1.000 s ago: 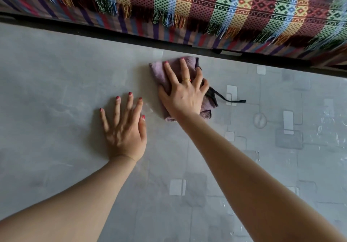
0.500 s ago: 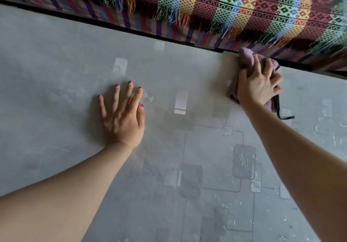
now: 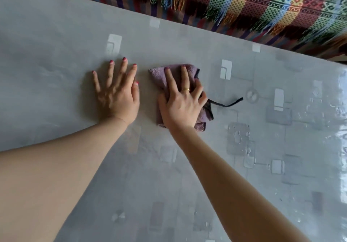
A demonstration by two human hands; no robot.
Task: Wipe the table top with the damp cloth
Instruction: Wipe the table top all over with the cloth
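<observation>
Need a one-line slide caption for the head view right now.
Right hand presses a purple cloth flat on the grey table top while the left hand braces beside it.

Two hands and a cloth on the tabletop

The left hand (image 3: 117,95) lies flat on the tabletop (image 3: 56,44); just right of it the right hand (image 3: 180,104) lies on the cloth (image 3: 159,72). A blanket (image 3: 262,3) lies behind the tabletop's far edge.

A grey table top (image 3: 56,35) with a glossy cover printed in pale squares and rectangles carries two hands. The left hand (image 3: 117,95) lies flat, fingers spread. Just beside it the right hand (image 3: 181,104) presses flat on a crumpled mauve cloth (image 3: 159,73) (a black strap trails rightward). Droplets glisten toward the right edge.
</observation>
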